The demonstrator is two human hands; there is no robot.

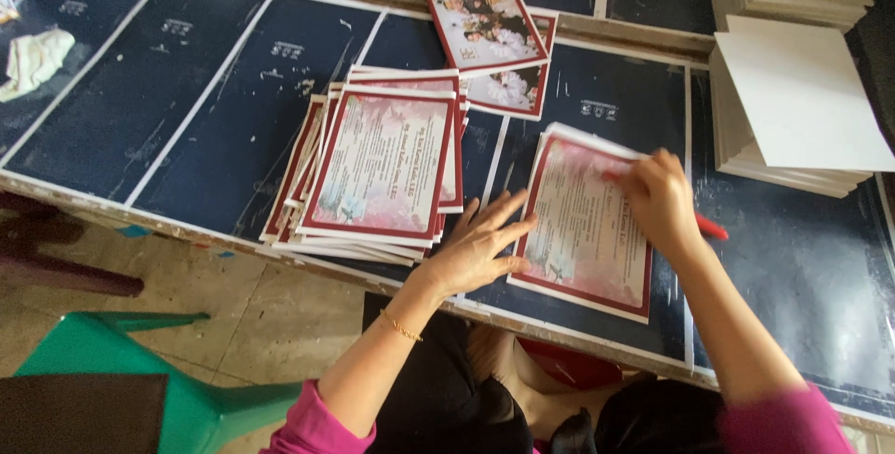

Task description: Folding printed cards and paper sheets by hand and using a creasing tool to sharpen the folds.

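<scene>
Our left hand (pixel 475 249) lies flat and open, pinning the card (pixel 585 223) at centre right; our right hand (pixel 660 200) grips a red pen (pixel 710 227), which may smear if the card slides.

Hidden and cut-off parts at the card table

The right hand (pixel 660 200) is covering most of a red tool (pixel 710 227); the white board stack (pixel 792 104) is running off the right edge.

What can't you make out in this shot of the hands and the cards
Head view:
- Red tool: mostly hidden under the right hand; its kind is unclear.
- Card: print too small and blurred; left hand covers its left edge.
- Card pile: top card hides those below.
- White board stacks: cut off by the top and right edges.
</scene>
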